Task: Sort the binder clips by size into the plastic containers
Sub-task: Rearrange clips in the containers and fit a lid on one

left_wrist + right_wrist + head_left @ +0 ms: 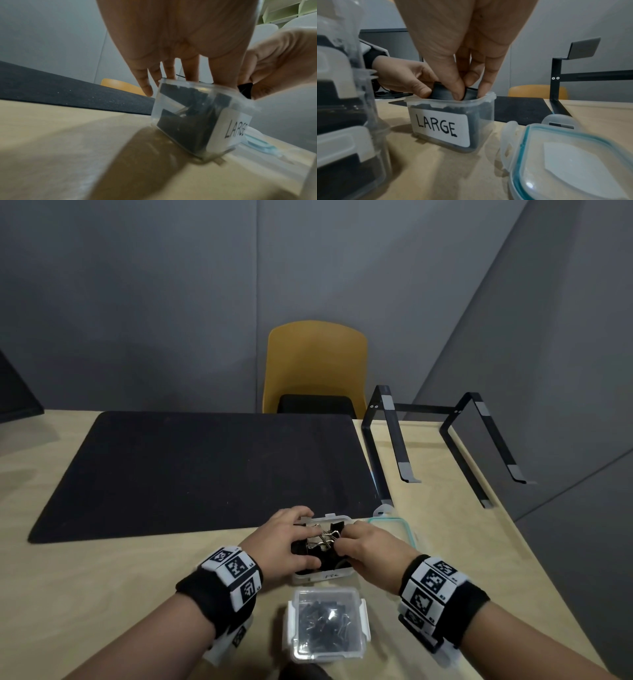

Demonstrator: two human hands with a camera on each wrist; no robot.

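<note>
Right wrist shows your right hand (462,75) pinching a large clip (447,93) at the mouth of the LARGE tub (484,112), directly below, while your left hand (406,78) curls onto the same clip from the left.

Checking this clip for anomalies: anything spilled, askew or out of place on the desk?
Nothing spilled. The LARGE container is heaped: black binder clips stand above its rim under the left hand and right hand. Its teal-sealed lid lies off beside it.
</note>
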